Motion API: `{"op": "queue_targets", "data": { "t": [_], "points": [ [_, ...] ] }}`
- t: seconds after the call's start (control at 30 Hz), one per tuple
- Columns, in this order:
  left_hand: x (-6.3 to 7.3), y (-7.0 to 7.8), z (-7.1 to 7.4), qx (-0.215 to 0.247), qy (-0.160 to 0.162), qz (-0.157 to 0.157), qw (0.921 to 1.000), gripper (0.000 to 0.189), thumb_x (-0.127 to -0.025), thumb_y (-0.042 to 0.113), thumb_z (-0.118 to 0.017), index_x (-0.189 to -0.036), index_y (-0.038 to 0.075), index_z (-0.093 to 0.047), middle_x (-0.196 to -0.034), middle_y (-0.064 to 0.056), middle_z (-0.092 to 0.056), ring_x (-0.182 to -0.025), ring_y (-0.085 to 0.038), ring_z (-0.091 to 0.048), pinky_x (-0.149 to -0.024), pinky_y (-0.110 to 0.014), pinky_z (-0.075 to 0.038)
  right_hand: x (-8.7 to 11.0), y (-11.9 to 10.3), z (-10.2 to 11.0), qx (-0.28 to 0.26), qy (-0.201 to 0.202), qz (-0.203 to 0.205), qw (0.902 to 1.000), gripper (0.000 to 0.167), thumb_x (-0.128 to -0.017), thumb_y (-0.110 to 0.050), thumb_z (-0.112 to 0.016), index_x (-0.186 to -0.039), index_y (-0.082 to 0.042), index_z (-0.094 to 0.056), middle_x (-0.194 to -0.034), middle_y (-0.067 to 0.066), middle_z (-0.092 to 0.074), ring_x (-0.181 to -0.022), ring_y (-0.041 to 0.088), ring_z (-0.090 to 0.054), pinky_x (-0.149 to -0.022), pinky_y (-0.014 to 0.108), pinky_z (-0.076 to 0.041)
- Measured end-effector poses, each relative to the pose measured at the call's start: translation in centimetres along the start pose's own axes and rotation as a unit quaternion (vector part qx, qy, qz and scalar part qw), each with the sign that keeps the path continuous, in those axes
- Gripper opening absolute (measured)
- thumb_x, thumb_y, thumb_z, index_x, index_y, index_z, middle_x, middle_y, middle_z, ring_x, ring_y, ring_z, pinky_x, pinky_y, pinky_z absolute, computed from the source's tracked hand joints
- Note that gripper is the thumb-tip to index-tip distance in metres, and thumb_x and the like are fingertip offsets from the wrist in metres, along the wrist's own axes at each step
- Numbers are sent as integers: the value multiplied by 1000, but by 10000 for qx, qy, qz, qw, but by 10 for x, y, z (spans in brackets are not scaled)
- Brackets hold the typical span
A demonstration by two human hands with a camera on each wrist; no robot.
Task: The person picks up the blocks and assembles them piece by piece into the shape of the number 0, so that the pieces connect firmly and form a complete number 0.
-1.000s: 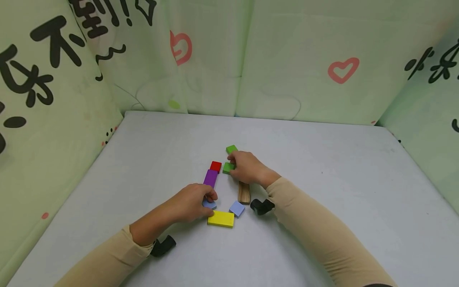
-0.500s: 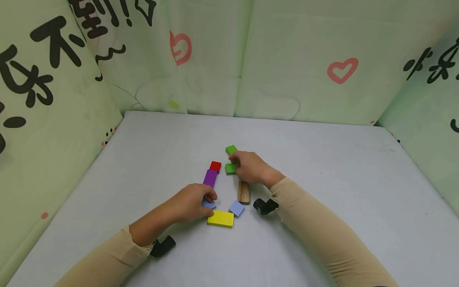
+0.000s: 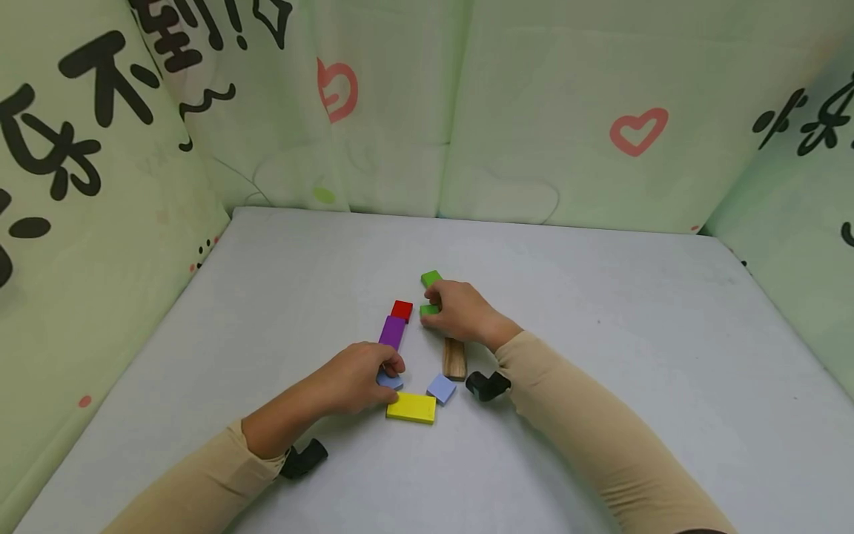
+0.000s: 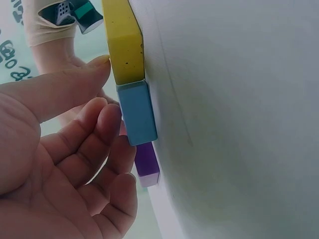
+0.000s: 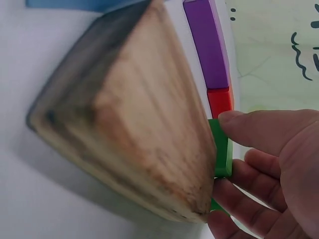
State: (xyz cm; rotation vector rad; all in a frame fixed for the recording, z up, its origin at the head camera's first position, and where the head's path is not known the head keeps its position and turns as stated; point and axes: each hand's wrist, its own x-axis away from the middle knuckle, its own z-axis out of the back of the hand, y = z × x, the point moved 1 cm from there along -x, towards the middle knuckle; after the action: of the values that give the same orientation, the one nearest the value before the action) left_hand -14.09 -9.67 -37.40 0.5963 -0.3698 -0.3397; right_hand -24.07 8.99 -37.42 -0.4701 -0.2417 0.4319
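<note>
My right hand (image 3: 460, 310) pinches a small green block (image 5: 222, 149) between thumb and fingers, partly covering it in the head view. Just beyond lies a second green block (image 3: 430, 277). My left hand (image 3: 356, 377) rests beside the row on the left, fingers loosely bent. Its thumb tip is at the yellow block (image 4: 124, 45); its fingertips are at the light blue block (image 4: 137, 112). Past that, a purple block (image 3: 392, 331) and a red block (image 3: 402, 310) continue the row. Below my right hand is a brown wood-grain block (image 3: 454, 360), nearly meeting another light blue block (image 3: 441, 388).
The blocks lie on a white table (image 3: 567, 297). Pale green printed curtains (image 3: 534, 111) stand behind it and along both sides. A black wrist camera (image 3: 488, 386) on the right arm hangs close to the wood-grain block; another black camera (image 3: 303, 458) is on the left wrist.
The near green block first shifts slightly right with my right hand. Then that hand moves a little back left, and its thumb covers more of the block. My left hand stays put.
</note>
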Motion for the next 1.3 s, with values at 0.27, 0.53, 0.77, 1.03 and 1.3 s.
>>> {"op": "queue_targets", "data": {
  "t": [0.27, 0.53, 0.77, 1.03, 1.3],
  "points": [
    [-1, 1, 1, 21, -10, -16, 10000, 30, -81, 10, -84, -106, 8, -68, -93, 4, -63, -90, -15, -58, -85, -32, -53, 2, 0, 2, -153, -97, 8, 9998, 41, -95, -14, -65, -131, 2, -56, -126, 16, -63, -113, 28, -58, -104, 40, -45],
    [-1, 2, 1, 20, -29, 33, 10000, 30, -81, 11, -84, -107, 9, -68, -94, 3, -63, -90, -15, -58, -85, -32, -53, 7, 8, 6, -252, -50, 75, 9996, 42, -93, -14, -66, -131, 1, -56, -125, 15, -62, -111, 28, -57, -101, 40, -47],
    [-1, 2, 1, 1, -47, 48, 10000, 30, -82, 11, -84, -107, 9, -68, -94, 4, -63, -91, -15, -57, -86, -32, -53, 12, 15, 8, -305, -55, 54, 9995, 40, -93, -13, -66, -129, 1, -57, -123, 15, -62, -111, 29, -59, -97, 40, -49],
    [-1, 1, 1, 9, 14, 22, 10000, 30, -81, 10, -84, -106, 9, -68, -93, 4, -63, -90, -15, -57, -85, -32, -53, 18, 17, 14, -344, -110, 19, 9993, 40, -91, -10, -67, -128, 3, -57, -121, 16, -63, -108, 28, -60, -93, 40, -51],
    [-1, 0, 0, 17, 6, 21, 10000, 30, -81, 10, -85, -106, 9, -68, -93, 4, -62, -90, -15, -57, -84, -31, -53, 22, 18, 16, -356, -30, -29, 9994, 39, -92, -16, -69, -125, 2, -59, -115, 14, -66, -106, 27, -62, -93, 40, -51]
  ]
}}
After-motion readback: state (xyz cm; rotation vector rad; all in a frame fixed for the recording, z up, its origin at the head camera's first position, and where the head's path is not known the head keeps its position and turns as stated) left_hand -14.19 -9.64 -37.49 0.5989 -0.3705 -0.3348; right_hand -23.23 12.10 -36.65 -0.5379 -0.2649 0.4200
